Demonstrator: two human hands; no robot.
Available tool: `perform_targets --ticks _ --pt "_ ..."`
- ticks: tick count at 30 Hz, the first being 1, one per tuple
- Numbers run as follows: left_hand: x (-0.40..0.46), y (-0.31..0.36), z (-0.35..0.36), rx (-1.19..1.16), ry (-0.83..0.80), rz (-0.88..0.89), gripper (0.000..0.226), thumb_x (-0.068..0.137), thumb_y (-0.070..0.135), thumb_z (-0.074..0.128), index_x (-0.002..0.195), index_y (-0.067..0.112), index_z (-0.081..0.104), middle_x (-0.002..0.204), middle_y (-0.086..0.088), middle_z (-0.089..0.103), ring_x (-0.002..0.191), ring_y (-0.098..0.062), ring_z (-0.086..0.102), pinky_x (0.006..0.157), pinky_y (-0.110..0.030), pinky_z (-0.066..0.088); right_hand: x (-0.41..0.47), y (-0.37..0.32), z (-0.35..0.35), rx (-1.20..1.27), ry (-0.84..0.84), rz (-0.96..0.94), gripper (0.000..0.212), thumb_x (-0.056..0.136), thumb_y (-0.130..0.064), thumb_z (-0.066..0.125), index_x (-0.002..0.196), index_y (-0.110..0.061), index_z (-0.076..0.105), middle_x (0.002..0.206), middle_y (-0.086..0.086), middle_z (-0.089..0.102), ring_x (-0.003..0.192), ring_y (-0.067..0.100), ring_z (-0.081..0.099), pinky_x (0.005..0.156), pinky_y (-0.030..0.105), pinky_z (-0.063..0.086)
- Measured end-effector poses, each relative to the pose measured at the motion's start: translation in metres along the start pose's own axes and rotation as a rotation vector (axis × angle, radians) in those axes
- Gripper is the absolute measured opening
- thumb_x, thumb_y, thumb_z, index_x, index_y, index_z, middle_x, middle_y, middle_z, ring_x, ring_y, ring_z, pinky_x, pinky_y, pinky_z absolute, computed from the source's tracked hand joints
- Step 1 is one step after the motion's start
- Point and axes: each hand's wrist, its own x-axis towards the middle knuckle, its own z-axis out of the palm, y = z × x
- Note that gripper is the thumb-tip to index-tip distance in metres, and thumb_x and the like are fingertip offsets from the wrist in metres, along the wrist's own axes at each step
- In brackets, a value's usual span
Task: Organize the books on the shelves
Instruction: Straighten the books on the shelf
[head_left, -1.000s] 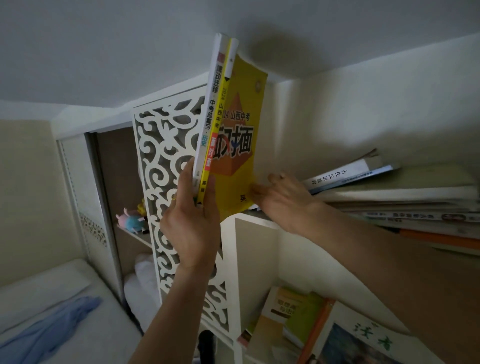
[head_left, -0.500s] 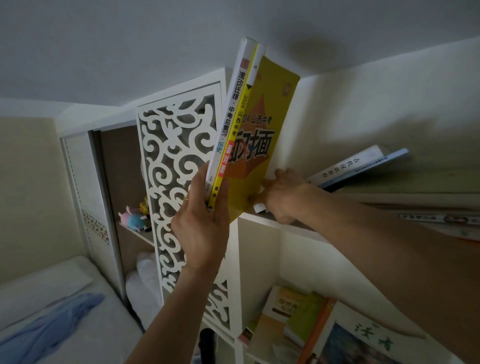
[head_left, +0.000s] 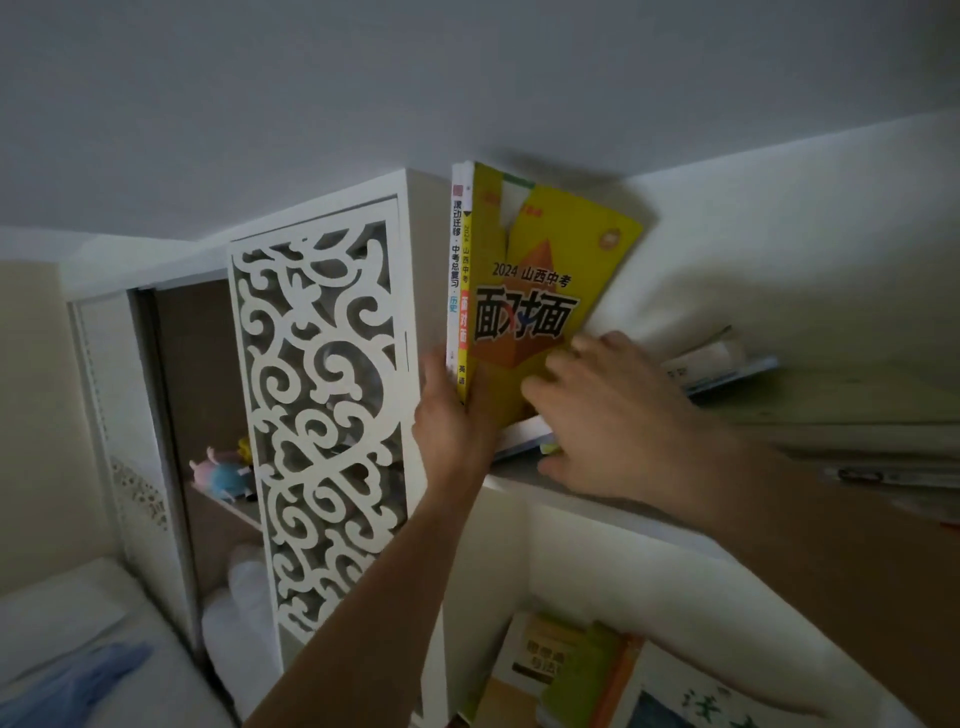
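Top shelf (head_left: 524, 480): my left hand (head_left: 451, 431) grips two upright books (head_left: 524, 291), right hand (head_left: 608, 415) flat, fingers straight, against their base; flat pile (head_left: 857, 415) and lower books (head_left: 561, 670) remain unsorted.

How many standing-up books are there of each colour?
White book: 1
Yellow book: 1
Total: 2 standing books. The pile lying flat further right is too blurred to count.

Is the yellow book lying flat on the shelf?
No: the yellow book stands upright on the top shelf, with the left hand gripping its spine beside a white book.
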Motion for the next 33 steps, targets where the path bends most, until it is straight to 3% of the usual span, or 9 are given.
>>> perform_targets --ticks 3,7,10,13,17,22,27,30,33 --pt "0.011 0.000 0.006 -0.089 -0.088 -0.046 0.025 0.105 0.042 0.050 0.126 0.031 0.042 0.109 0.015 0.060 0.097 -0.004 0.061 0.085 -0.038 0.052 -0.020 0.033 -0.017 -0.020 -0.040 0.098 0.061 0.080 -0.074 0.057 0.118 -0.027 0.051 0.113 0.004 0.055 0.103 0.025 0.051 0.080 0.040 0.041" --pt "0.018 -0.001 0.004 0.242 -0.115 0.072 0.046 0.109 0.041 0.038 0.142 0.010 0.036 0.099 0.020 0.045 0.080 0.002 0.047 0.089 -0.033 0.047 -0.037 0.060 -0.022 0.157 -0.260 0.374 0.100 0.063 -0.098 0.045 0.143 -0.039 0.035 0.139 0.005 0.046 0.123 0.031 0.050 0.093 0.042 0.046" --pt "0.014 -0.004 -0.002 0.124 -0.069 0.100 0.038 0.111 0.028 0.028 0.147 0.015 0.024 0.110 -0.012 0.060 0.071 -0.022 0.054 0.070 -0.049 0.058 -0.038 0.062 -0.017 0.399 -0.401 0.543 0.108 0.062 -0.100 0.044 0.151 -0.042 0.027 0.152 0.005 0.040 0.136 0.031 0.044 0.103 0.044 0.042" --pt "0.013 0.005 -0.006 0.200 0.002 0.141 0.045 0.111 0.034 0.025 0.153 0.043 0.010 0.120 -0.013 0.067 0.078 -0.031 0.066 0.067 -0.046 0.055 -0.034 0.067 -0.024 0.526 -0.342 0.634 0.095 0.072 -0.080 0.063 0.150 -0.030 0.039 0.152 0.004 0.045 0.135 0.029 0.045 0.100 0.039 0.045" --pt "0.014 0.003 -0.016 0.196 -0.079 0.226 0.051 0.112 0.027 0.027 0.155 0.050 0.011 0.142 -0.007 0.059 0.089 -0.027 0.068 0.059 -0.036 0.053 -0.020 0.067 -0.024 0.488 -0.266 0.555 0.035 0.078 -0.026 0.077 0.112 -0.022 0.073 0.114 0.005 0.068 0.101 0.023 0.061 0.087 0.033 0.055" --pt "0.010 0.005 -0.032 0.076 -0.262 0.218 0.084 0.094 0.070 0.052 0.157 0.054 -0.001 0.160 0.004 0.039 0.138 -0.024 0.050 0.107 -0.055 0.048 0.024 0.074 -0.005 0.290 0.045 0.475 0.025 0.082 -0.006 0.073 0.105 -0.016 0.069 0.106 0.010 0.066 0.089 0.027 0.061 0.072 0.031 0.047" --pt "0.008 0.003 -0.018 0.387 -0.179 0.209 0.110 0.086 0.069 0.064 0.157 0.047 -0.018 0.146 -0.016 0.050 0.112 -0.037 0.066 0.089 -0.053 0.058 0.093 0.062 -0.009 0.514 0.364 0.568 0.081 0.078 -0.034 0.086 0.139 -0.009 0.040 0.142 0.021 0.039 0.114 0.036 0.055 0.084 0.036 0.045" --pt "0.011 -0.005 -0.012 0.419 -0.081 0.192 0.108 0.089 0.054 0.067 0.158 0.046 -0.016 0.122 -0.013 0.067 0.093 -0.032 0.071 0.075 -0.041 0.057 0.130 0.035 0.005 0.880 0.171 0.692 0.075 0.088 -0.055 0.069 0.139 -0.005 0.045 0.134 0.010 0.055 0.115 0.030 0.058 0.098 0.039 0.051" --pt "0.015 -0.010 -0.019 0.369 -0.088 0.183 0.113 0.086 0.050 0.074 0.159 0.045 -0.012 0.117 -0.003 0.072 0.091 -0.023 0.073 0.070 -0.025 0.049 0.141 0.012 0.026 1.333 0.045 0.710 0.094 0.074 -0.062 0.071 0.151 -0.027 0.028 0.136 0.001 0.051 0.115 0.026 0.056 0.098 0.049 0.053"
